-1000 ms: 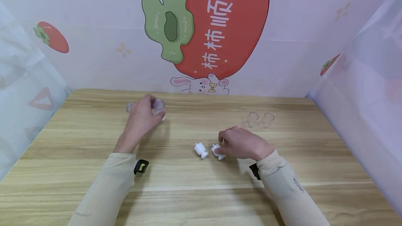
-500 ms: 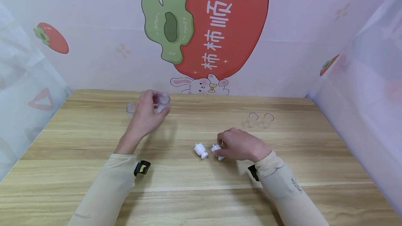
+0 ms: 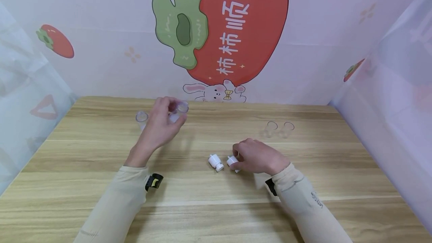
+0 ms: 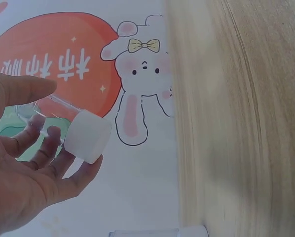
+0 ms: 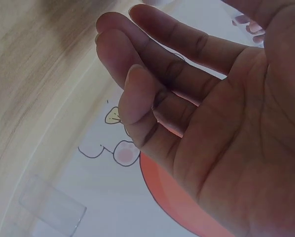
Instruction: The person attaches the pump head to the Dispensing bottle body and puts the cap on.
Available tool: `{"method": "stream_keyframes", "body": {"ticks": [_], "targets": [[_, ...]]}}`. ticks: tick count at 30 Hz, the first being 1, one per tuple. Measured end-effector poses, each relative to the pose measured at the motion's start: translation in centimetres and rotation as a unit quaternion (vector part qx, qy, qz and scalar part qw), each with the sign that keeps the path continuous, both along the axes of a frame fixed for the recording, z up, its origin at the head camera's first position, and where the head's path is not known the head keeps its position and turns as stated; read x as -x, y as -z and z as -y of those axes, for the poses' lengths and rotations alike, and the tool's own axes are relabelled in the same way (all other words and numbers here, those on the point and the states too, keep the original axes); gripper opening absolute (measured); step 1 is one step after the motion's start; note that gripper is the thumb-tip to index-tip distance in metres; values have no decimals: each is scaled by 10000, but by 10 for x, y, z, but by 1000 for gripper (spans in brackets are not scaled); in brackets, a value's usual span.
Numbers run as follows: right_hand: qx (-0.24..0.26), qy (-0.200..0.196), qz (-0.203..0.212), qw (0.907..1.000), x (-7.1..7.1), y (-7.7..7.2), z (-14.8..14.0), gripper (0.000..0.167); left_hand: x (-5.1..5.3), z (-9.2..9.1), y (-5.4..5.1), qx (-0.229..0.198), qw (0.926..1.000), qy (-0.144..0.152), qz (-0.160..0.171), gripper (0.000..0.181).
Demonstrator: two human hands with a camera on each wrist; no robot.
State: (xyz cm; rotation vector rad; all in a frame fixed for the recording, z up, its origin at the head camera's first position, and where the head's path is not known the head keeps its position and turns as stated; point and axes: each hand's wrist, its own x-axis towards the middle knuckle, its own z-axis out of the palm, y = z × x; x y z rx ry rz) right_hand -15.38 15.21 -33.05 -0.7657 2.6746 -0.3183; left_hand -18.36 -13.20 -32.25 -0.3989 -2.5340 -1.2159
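Observation:
My left hand [image 3: 158, 125] is raised near the table's back edge. It grips a clear tube-shaped bottle [image 3: 182, 107] tilted, with a wide white end piece [image 4: 88, 136] pointing away from the palm in the left wrist view. A similar clear bottle [image 3: 141, 117] stands behind that hand to the left. At the middle of the table lies one white pump head [image 3: 215, 162]; a second white pump head [image 3: 231, 160] sits partly under the thumb of my right hand [image 3: 258, 156]. That hand's fingers are loosely bent, and I see no firm grip in the right wrist view.
Two clear caps [image 3: 271, 129] stand side by side at the back right of the wooden table [image 3: 189, 213]. A printed white curtain [image 3: 111, 70] closes off the back and both sides.
My left hand has lifted the clear bottle and carried it slightly right, uncovering more of the other bottle. The right hand has shifted slightly left over the pump head, which stays put.

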Motion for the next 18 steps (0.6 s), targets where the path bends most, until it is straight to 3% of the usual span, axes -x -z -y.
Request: {"method": "stream_keyframes", "body": {"ticks": [18], "targets": [[52, -169, -177, 9997, 0, 4, 2, 14, -5, -6, -4, 177, 9995, 192, -203, 34]]}}
